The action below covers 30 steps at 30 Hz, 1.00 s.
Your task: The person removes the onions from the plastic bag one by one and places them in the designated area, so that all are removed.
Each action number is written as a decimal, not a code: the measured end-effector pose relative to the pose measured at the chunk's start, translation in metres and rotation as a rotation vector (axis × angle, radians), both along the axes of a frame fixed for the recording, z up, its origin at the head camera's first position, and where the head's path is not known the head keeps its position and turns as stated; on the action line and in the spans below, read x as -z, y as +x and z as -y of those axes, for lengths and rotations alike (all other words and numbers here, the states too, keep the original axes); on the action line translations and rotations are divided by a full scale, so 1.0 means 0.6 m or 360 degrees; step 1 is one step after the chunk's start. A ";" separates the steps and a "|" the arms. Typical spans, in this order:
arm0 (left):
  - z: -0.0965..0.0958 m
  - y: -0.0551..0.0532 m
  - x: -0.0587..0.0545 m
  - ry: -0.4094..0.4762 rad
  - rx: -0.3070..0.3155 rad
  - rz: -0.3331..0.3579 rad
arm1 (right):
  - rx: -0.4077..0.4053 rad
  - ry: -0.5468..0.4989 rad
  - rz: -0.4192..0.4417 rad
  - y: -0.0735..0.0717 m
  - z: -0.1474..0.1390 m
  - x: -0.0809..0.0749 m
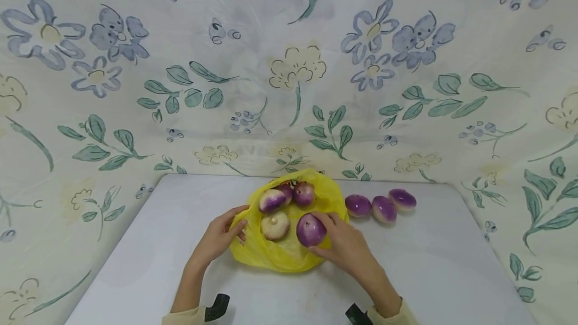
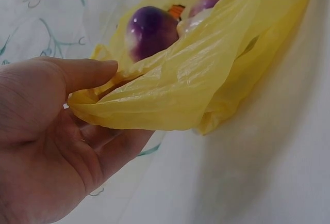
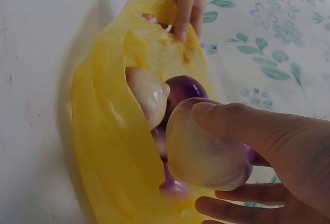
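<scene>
A yellow plastic bag (image 1: 291,262) lies wide-mouthed on the white table. My left hand (image 1: 215,238) holds the bag's left edge, thumb over the rim and fingers beneath it in the left wrist view. My right hand (image 1: 349,246) grips a glossy purple-and-white turnip (image 1: 311,230) between thumb and fingers, over the right part of the bag's mouth. Its pale underside (image 3: 203,146) faces the right wrist camera. Inside the bag are several more turnips: a pale one (image 1: 275,226) at the front and purple ones (image 1: 304,193) behind it.
Three purple-and-white turnips (image 1: 384,209) sit close together on the table, right of the bag. The white table (image 1: 433,265) ends at the back against a floral cloth (image 1: 253,99) that hangs behind and at the sides.
</scene>
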<state>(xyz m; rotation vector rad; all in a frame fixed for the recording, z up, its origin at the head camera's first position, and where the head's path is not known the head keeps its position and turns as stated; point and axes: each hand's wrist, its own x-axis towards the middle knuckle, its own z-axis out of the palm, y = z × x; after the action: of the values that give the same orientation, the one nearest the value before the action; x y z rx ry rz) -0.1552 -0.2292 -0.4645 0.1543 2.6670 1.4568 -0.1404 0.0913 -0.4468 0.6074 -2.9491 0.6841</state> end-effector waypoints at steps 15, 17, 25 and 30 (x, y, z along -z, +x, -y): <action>-0.001 0.000 0.000 0.0003 -0.0002 0.0000 | 0.0121 0.0029 -0.0051 -0.004 -0.047 -0.003; -0.001 0.000 0.000 0.0006 0.0000 0.0001 | 0.0122 0.0026 -0.0068 -0.003 -0.051 -0.004; -0.001 0.001 -0.002 0.0003 0.0001 0.0001 | 0.0124 0.0006 -0.0093 0.000 -0.063 -0.002; -0.001 0.001 -0.002 0.0000 -0.0005 0.0005 | 0.0121 -0.0020 -0.0092 0.001 -0.069 0.001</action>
<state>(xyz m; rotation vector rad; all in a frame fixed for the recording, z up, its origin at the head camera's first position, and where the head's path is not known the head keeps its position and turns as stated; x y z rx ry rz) -0.1545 -0.2286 -0.4633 0.1476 2.6659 1.4565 -0.1398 0.1328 -0.4475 0.5027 -2.8954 0.6654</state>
